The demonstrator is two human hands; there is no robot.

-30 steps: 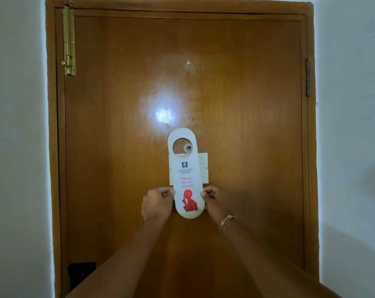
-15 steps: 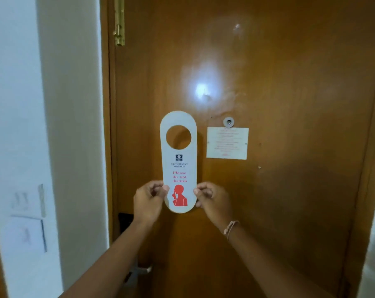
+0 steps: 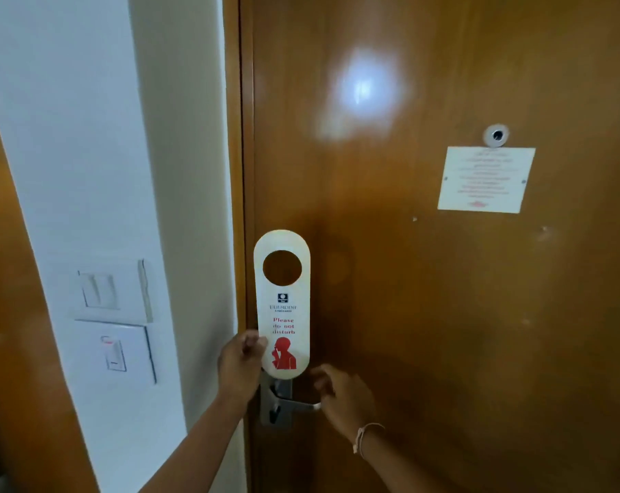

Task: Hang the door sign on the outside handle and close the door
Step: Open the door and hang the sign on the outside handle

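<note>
Bare forearms, no sleeves, thin pale string bracelet on right wrist

Notice text unreadable; right hand blurred; door sign covers handle plate top.

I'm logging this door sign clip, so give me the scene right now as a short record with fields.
door sign: white "Please do not disturb" hanger, upright, held in front of the door, not hung
left hand: grips the sign's lower left edge
right hand: off the sign, at the end of the handle lever
handle: metal lever just below the sign
door: wooden, seems shut
notice: white sheet under the peephole
</note>
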